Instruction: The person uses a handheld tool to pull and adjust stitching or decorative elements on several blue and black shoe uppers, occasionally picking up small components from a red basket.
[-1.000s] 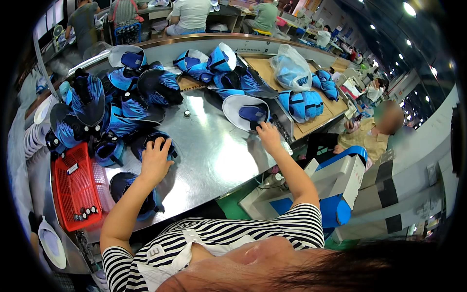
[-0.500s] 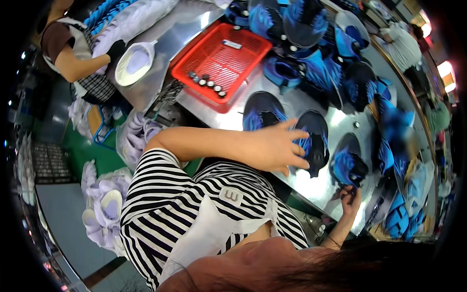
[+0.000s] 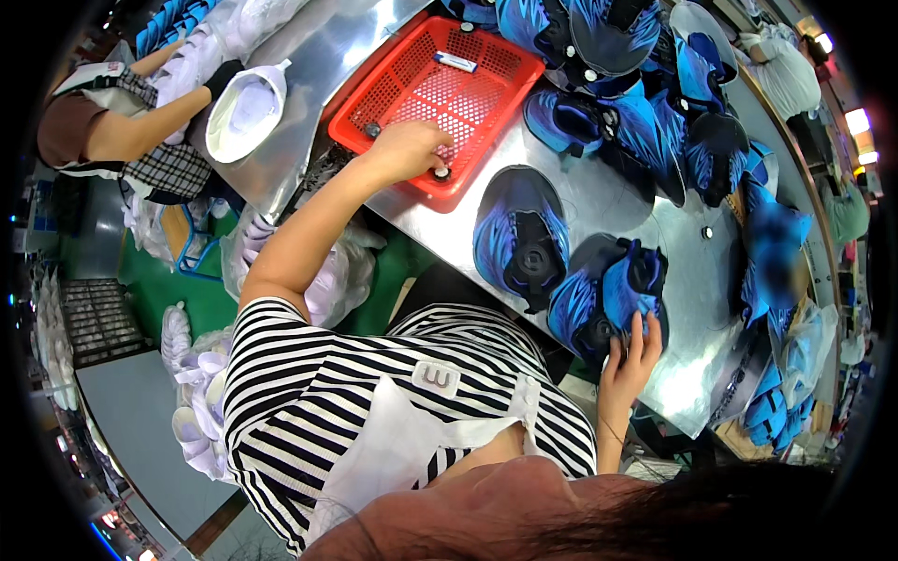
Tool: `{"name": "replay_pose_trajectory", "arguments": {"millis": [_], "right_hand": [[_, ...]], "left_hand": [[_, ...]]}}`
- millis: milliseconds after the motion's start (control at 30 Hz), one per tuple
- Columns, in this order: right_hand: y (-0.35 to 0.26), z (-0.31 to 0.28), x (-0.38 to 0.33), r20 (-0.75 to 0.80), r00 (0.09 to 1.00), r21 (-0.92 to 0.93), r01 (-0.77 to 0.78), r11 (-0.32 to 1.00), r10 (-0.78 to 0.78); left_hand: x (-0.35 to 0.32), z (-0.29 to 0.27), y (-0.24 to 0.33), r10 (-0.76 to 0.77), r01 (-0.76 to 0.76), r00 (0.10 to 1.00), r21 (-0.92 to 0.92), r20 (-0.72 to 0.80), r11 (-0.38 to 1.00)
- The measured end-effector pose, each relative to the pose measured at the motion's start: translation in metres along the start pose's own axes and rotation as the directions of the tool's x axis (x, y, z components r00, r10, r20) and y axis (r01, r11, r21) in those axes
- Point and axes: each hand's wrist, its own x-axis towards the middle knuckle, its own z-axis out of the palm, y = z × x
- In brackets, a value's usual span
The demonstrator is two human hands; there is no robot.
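Your left hand [image 3: 407, 150] rests in the basket [image 3: 486, 98] at the table's [image 3: 692, 280] near edge, on small round parts [image 3: 441, 172]; right of the basket lies one helmet shell [image 3: 519, 238]; further right, your right hand [image 3: 631, 360] touches another shell [image 3: 608, 294]; more shells [image 3: 655, 84] are piled behind.

I see one view only, from my head camera, looking steeply down over my striped shirt [image 3: 374, 411] at the metal table [image 3: 655, 215]. The fisheye bends the table's edges. The table lies close, above the shirt, running diagonally up-left to lower-right.
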Motion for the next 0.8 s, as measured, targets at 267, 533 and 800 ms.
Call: {"name": "replay_pose_trajectory", "arguments": {"millis": [267, 533, 800], "right_hand": [[0.092, -0.004, 0.050, -0.215, 0.977, -0.325, -0.080, 0.942, 0.009], [-0.020, 0.018, 0.064, 0.003, 0.885, 0.145, 0.460, 0.876, -0.466], [-0.030, 0.065, 0.128, 0.209, 0.976, 0.561, -0.169, 0.810, 0.058]], "left_hand": [[0.017, 0.005, -0.008, -0.038, 0.047, 0.980, -0.045, 0.198, 0.998], [0.023, 0.003, -0.016, -0.101, 0.101, 0.953, 0.014, 0.285, 0.995], [-0.005, -0.007, 0.036, -0.133, 0.086, 0.971, -0.231, -0.198, 0.969]]}}
